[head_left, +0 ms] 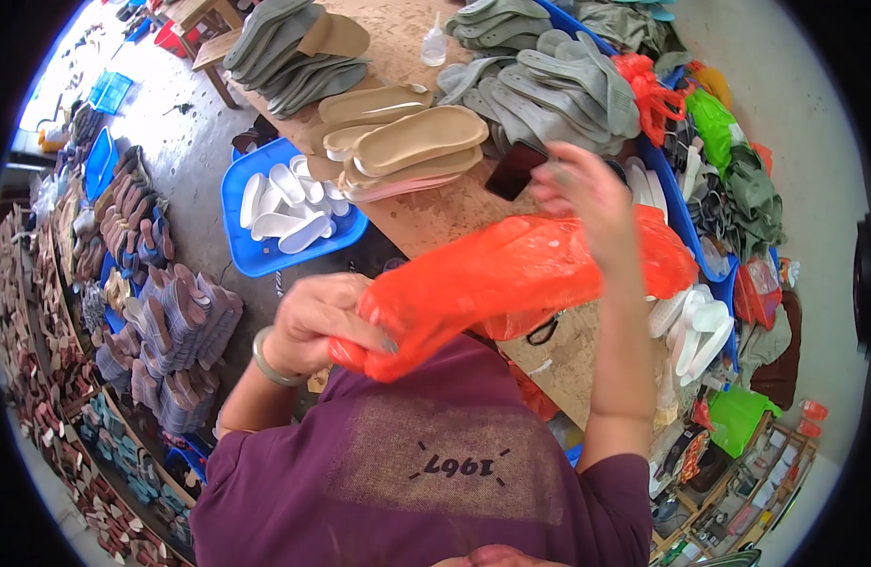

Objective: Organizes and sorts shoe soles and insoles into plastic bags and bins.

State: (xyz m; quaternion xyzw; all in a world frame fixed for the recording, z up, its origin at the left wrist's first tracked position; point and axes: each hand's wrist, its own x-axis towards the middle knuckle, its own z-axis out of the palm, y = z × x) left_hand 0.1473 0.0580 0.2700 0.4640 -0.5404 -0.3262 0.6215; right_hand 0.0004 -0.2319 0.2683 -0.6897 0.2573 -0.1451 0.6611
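A red plastic bag point(492, 274) stretches across in front of my chest, long and bunched. My left hand point(317, 321) is closed on its lower left end, thumb pressed along the plastic. Whatever the bag may contain is hidden. Over the bag's right part is my right hand point(582, 194), its fingers partly curled and smeared by motion. Just left of those fingertips is a dark, flat phone-like rectangle point(517, 170); whether the fingers touch it cannot be made out. Tan shoe soles point(421, 142) lie stacked on the wooden table point(407, 217) beyond the bag.
Grey sole pieces point(558, 90) pile up at the table's far side, near a small clear bottle point(434, 45). A blue basin point(241, 227) of white soles stands left of the table. White pieces point(700, 331) sit at right. Stacked soles point(175, 321) crowd the left floor.
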